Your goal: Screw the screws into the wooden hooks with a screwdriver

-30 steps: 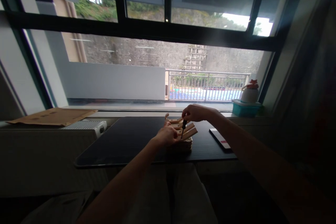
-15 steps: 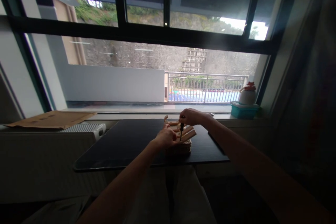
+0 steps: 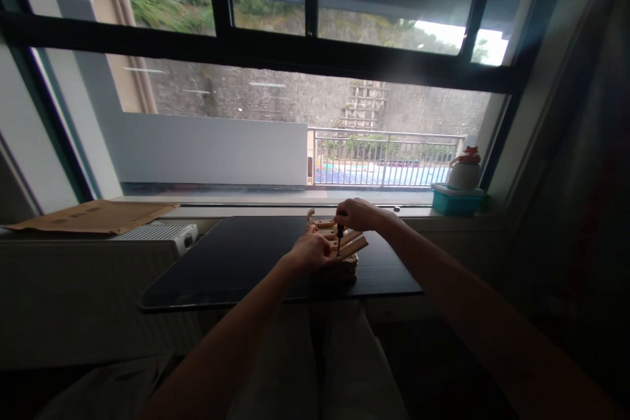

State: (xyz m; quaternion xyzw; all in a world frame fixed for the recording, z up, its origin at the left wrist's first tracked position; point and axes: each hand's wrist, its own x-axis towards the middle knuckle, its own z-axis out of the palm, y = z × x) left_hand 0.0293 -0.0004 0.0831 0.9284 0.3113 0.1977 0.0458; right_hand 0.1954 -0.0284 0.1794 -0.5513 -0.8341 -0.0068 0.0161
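Note:
A small wooden assembly of light slats (image 3: 350,248) rests on a dark tabletop (image 3: 236,262) in front of a window. My left hand (image 3: 311,252) is closed on the left side of the wooden piece, steadying it. My right hand (image 3: 358,213) is closed around the handle of a small dark screwdriver (image 3: 339,237), held upright with its tip down on the slats. A wooden base part (image 3: 339,272) lies under the slats, partly hidden by my left hand.
A flat brown cardboard sheet (image 3: 93,215) and a white ribbed appliance (image 3: 160,233) lie on the ledge at left. A teal box (image 3: 457,199) with a white and red pot (image 3: 463,170) on it stands on the sill at right. My legs show below the table's near edge.
The view has shifted slightly; a flat white and red item on the table's right side, seen one second ago, is now hidden behind my right forearm. Both hands stay on the wooden piece and screwdriver.

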